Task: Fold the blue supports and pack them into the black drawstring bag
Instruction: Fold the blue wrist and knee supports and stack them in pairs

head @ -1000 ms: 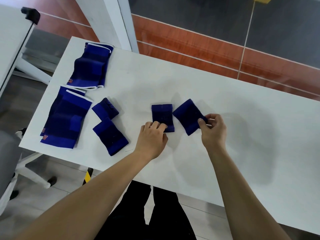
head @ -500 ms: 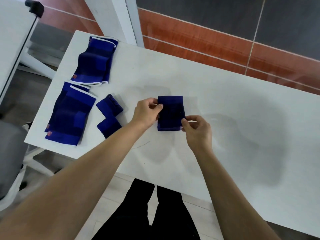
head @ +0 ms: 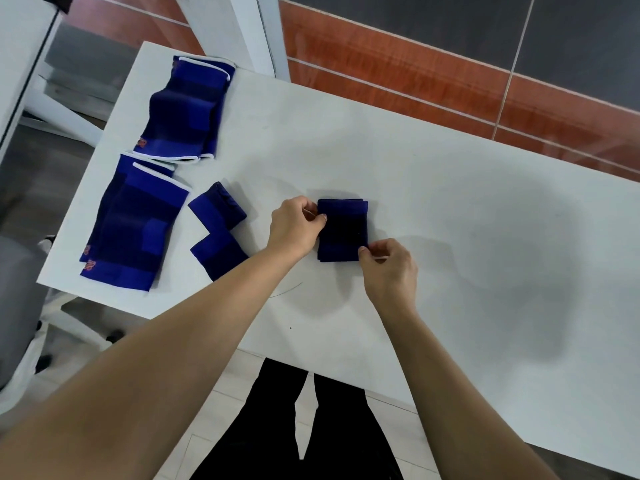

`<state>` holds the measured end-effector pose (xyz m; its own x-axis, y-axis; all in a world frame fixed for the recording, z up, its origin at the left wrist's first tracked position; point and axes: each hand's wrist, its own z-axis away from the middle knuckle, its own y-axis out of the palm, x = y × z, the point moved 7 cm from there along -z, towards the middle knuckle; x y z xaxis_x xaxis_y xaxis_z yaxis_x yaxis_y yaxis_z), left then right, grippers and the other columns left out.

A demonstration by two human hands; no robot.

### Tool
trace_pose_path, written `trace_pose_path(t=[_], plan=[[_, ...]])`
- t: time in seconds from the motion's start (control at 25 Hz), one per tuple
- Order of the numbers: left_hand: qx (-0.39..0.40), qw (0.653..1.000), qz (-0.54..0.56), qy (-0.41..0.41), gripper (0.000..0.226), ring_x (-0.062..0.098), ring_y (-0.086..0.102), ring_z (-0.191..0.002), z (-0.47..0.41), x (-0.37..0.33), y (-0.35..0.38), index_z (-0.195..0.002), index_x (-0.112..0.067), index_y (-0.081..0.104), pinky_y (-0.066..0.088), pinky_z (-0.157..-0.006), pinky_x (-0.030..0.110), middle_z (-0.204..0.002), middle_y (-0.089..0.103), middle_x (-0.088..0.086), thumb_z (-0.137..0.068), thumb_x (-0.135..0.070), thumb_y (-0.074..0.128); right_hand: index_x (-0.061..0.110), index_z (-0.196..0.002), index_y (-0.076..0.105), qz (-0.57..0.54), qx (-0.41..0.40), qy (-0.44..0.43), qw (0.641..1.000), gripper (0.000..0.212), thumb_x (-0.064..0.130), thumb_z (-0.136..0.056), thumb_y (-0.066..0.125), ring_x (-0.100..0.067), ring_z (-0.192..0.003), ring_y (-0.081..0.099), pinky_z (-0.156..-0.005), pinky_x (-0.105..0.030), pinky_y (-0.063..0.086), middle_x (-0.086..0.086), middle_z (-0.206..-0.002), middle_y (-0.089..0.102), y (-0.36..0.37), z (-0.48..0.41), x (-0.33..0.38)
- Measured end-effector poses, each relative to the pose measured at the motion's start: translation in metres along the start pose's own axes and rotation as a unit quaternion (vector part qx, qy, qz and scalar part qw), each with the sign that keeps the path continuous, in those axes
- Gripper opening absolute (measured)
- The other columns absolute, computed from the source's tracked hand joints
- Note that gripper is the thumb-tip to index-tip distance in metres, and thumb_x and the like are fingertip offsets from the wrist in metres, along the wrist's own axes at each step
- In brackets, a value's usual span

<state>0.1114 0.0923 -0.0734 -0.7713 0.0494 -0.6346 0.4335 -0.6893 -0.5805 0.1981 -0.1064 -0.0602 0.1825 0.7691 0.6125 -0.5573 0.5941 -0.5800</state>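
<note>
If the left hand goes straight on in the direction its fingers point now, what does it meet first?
The left hand points to the right and already pinches the left edge of the stacked small blue supports, so it would probably push straight into them. Beyond them lies bare white table.

I have only the one view, worn on the person's head, looking steeply down and forward over a white table point(head: 450, 202). It sits close above both forearms, with tiled floor point(head: 450, 81) beyond the table's far edge.
</note>
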Motion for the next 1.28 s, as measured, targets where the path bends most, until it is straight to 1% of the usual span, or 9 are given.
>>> trace_pose_path(t=[0.16, 0.44, 0.6, 0.72, 0.84, 0.92, 1.08, 1.2, 1.28], plan=[[-0.004, 1.0, -0.008, -0.012, 0.012, 0.022, 0.072, -0.083, -0.002, 0.001, 0.001, -0.096, -0.016, 0.07, 0.06, -0.083, 0.039, -0.089, 0.073, 0.0, -0.087, -0.025, 0.071, 0.022, -0.097, 0.065, -0.017, -0.008, 0.006, 1.0, 0.008, 0.029, -0.094, 0.066, -0.005, -0.081, 0.063, -0.071, -0.026, 0.05, 0.012, -0.086, 0.066, 0.0, -0.002, 0.003], [-0.002, 1.0, -0.019, -0.024, 0.011, 0.022, 0.073, -0.081, -0.004, 0.002, 0.001, -0.095, -0.014, 0.069, 0.06, -0.082, 0.038, -0.087, 0.074, 0.003, -0.088, -0.021, 0.071, 0.022, -0.098, 0.066, -0.013, -0.016, -0.013, 1.0, 0.011, 0.033, -0.097, 0.065, -0.006, -0.081, 0.063, -0.071, -0.026, 0.05, 0.01, -0.087, 0.067, 0.002, -0.002, 0.003], [-0.042, 0.998, -0.053, -0.019, 0.023, 0.018, 0.066, -0.077, 0.005, 0.0, -0.007, -0.095, -0.013, 0.06, 0.05, -0.068, 0.031, -0.085, 0.068, -0.001, -0.091, -0.033, 0.07, 0.021, -0.097, 0.064, -0.02, -0.009, -0.002, 1.0, 0.014, 0.035, -0.096, 0.066, -0.006, -0.079, 0.063, -0.064, -0.022, 0.045, 0.011, -0.083, 0.066, 0.0, -0.003, 0.004], [-0.065, 0.995, -0.054, 0.06, 0.019, 0.016, 0.062, -0.076, 0.03, 0.0, -0.009, -0.098, -0.017, 0.053, 0.046, -0.066, 0.031, -0.085, 0.064, -0.003, -0.097, -0.033, 0.063, 0.023, -0.098, 0.061, -0.026, -0.021, 0.004, 0.999, 0.019, 0.042, -0.097, 0.058, -0.011, -0.084, 0.062, -0.07, -0.028, 0.046, 0.01, -0.085, 0.066, -0.001, -0.002, 0.005], [-0.008, 0.981, -0.092, 0.168, 0.015, 0.015, 0.061, -0.081, 0.061, 0.008, 0.008, -0.111, -0.023, 0.056, 0.054, -0.073, 0.035, -0.093, 0.063, -0.002, -0.098, -0.028, 0.061, 0.022, -0.096, 0.061, -0.001, -0.008, 0.018, 1.0, 0.02, 0.04, -0.099, 0.054, -0.015, -0.09, 0.059, -0.075, -0.028, 0.041, 0.003, -0.096, 0.066, 0.006, -0.001, 0.003], [-0.001, 0.976, -0.104, 0.19, 0.019, 0.015, 0.06, -0.082, 0.067, 0.015, 0.016, -0.119, -0.024, 0.057, 0.056, -0.076, 0.037, -0.096, 0.061, -0.001, -0.1, -0.025, 0.058, 0.019, -0.098, 0.062, 0.013, 0.006, 0.032, 0.999, 0.02, 0.038, -0.099, 0.057, -0.016, -0.09, 0.058, -0.076, -0.026, 0.039, 0.0, -0.101, 0.065, 0.01, -0.002, 0.002], [-0.003, 0.97, -0.13, 0.206, 0.02, 0.02, 0.059, -0.087, 0.067, 0.014, 0.016, -0.121, -0.021, 0.059, 0.054, -0.077, 0.035, -0.1, 0.059, 0.003, -0.102, -0.024, 0.054, 0.017, -0.1, 0.061, -0.039, 0.03, 0.055, 0.997, 0.02, 0.037, -0.097, 0.059, -0.016, -0.086, 0.065, -0.066, -0.028, 0.043, 0.002, -0.093, 0.068, 0.008, -0.001, 0.006], [-0.013, 0.94, -0.206, 0.273, 0.033, 0.024, 0.053, -0.098, 0.077, 0.011, 0.015, -0.129, -0.018, 0.057, 0.051, -0.083, 0.032, -0.121, 0.052, 0.007, -0.097, -0.027, 0.057, 0.018, -0.104, 0.059, -0.122, 0.051, 0.091, 0.987, 0.017, 0.033, -0.096, 0.062, -0.014, -0.074, 0.072, -0.059, -0.026, 0.051, -0.002, -0.091, 0.072, 0.009, 0.006, 0.004], [-0.005, 0.905, -0.27, 0.328, 0.046, 0.025, 0.052, -0.101, 0.085, 0.012, 0.02, -0.132, -0.019, 0.056, 0.051, -0.087, 0.034, -0.128, 0.053, 0.005, -0.089, -0.032, 0.065, 0.016, -0.105, 0.06, -0.165, 0.065, 0.119, 0.977, 0.015, 0.028, -0.096, 0.063, -0.012, -0.064, 0.069, -0.062, -0.027, 0.056, -0.004, -0.088, 0.073, 0.009, 0.01, -0.001]])
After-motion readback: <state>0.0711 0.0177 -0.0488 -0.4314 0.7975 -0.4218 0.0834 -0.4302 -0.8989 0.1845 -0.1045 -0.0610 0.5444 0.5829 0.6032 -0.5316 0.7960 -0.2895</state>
